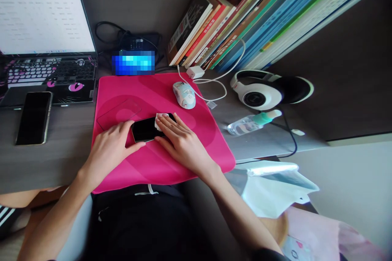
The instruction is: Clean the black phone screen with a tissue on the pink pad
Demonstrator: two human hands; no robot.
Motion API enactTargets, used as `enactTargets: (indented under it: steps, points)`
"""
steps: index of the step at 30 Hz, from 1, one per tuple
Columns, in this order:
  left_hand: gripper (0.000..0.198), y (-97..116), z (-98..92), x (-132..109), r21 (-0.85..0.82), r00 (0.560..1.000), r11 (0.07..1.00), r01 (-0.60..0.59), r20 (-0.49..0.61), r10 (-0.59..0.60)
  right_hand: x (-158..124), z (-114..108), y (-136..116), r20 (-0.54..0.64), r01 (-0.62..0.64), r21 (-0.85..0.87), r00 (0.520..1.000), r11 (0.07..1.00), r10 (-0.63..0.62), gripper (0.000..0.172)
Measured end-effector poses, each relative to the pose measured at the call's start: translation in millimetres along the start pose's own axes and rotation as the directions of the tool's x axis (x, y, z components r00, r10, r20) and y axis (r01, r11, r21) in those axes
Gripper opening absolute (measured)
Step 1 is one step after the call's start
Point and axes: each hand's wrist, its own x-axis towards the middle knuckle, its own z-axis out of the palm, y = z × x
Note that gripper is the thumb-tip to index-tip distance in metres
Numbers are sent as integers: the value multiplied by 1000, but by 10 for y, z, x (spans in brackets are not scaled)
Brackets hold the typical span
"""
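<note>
A black smartphone (143, 130) lies face up on the pink desk mat (165, 159). My left hand (112, 142) grips its left end, thumb along the near edge and fingers at the far corner. Under the fingers of my right hand (180, 136) is a small white wipe (158, 121), pressed flat on the right part of the screen. The thumb of that hand rests by the phone's near edge. A clear, thin rectangular sheet (121, 113) lies on the mat beyond my left hand. The phone's right end is partly covered by my fingers.
A patterned mouse (184, 94) sits at the mat's far right. Beyond it are a white charger (195, 72) with cable and a row of books (211, 28). Headphones (260, 89) and a spray bottle (249, 124) are rightward. A laptop (45, 69) and second phone (34, 118) are leftward.
</note>
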Motion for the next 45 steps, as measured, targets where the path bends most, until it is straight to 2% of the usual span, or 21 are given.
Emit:
enactTargets:
  steps: [10, 20, 26, 33, 40, 45]
  points:
    - [66, 6, -11, 12, -4, 1000, 1000, 12, 12, -12, -112, -172, -31, 30, 100, -55, 995, 993, -99, 36]
    - [66, -20, 3, 1, -15, 1000, 1000, -6, 8, 6, -139, -232, -14, 40, 139, -31, 990, 990, -138, 40]
    - [67, -40, 16, 4, -26, 1000, 1000, -13, 3, 13, -67, -63, -41, -19, 115, -7, 993, 993, -115, 36]
    - [67, -36, 27, -3, -20, 1000, 1000, -17, -13, 17, 68, 46, -48, 61, 114, 26, 991, 993, -115, 49]
    - [66, 6, 10, 5, -2, 999, 1000, -1, -35, 0, 34, 22, -56, 41, 141, 27, 989, 990, -142, 44]
    - [67, 3, 9, 10, -7, 1000, 1000, 3, -20, -3, -35, -70, -100, 72, 193, -12, 979, 981, -192, 50]
